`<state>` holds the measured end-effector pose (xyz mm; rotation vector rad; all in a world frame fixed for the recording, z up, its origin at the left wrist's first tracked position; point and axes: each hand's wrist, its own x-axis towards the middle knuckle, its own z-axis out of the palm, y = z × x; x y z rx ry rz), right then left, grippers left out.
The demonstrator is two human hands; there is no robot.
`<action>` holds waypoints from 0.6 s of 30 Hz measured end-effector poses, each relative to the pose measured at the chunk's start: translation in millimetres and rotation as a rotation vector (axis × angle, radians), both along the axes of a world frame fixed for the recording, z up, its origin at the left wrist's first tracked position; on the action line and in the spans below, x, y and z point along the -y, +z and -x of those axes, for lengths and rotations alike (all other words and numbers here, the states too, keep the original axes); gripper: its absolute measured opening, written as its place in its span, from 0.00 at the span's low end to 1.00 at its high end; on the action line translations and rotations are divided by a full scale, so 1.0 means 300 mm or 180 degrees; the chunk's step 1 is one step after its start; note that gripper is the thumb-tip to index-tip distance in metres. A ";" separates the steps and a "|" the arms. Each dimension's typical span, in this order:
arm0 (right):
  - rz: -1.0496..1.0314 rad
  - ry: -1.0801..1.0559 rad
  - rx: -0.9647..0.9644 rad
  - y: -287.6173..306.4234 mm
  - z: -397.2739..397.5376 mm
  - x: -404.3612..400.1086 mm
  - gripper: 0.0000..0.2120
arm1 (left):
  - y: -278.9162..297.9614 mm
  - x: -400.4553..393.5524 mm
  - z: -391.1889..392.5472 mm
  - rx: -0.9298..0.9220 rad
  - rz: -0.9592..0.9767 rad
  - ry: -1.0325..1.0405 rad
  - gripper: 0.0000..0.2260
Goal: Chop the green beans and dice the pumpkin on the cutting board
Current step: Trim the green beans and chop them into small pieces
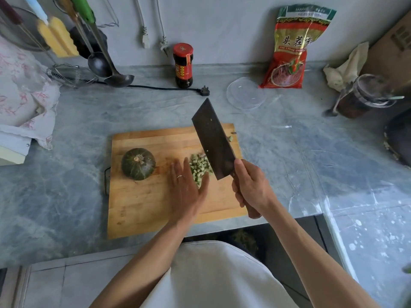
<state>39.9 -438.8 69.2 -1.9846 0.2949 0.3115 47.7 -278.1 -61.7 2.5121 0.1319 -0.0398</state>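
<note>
A wooden cutting board lies on the grey marble counter. A small whole dark green pumpkin sits on its left part, stem up. A pile of chopped green bean pieces lies at the board's middle. My left hand rests flat on the board, fingers straight, its edge against the pile's left side. My right hand grips the wooden handle of a dark cleaver, whose blade is raised and tilted just right of the pile. One stray bean piece lies near the board's far right corner.
Behind the board stand a dark sauce jar with a red lid, a red noodle packet, a clear plastic lid and a black power plug. Ladles and a wire strainer sit at the back left, an open jar with a spoon at the right.
</note>
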 end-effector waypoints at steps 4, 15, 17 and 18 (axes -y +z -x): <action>-0.0055 -0.0258 0.0009 0.013 -0.056 0.080 0.22 | 0.017 0.109 -0.093 0.0168 -0.0027 0.0079 0.34; 0.1630 0.0652 0.0961 -0.089 -0.129 0.216 0.23 | 0.076 0.080 -0.166 0.0924 0.1054 0.0388 0.26; 0.1758 0.0969 0.0884 -0.105 -0.144 0.216 0.20 | 0.106 0.060 -0.178 0.1253 0.1084 0.0601 0.25; 0.1799 0.1067 0.0920 -0.110 -0.150 0.211 0.19 | 0.122 0.049 -0.184 0.1434 0.1023 0.0590 0.24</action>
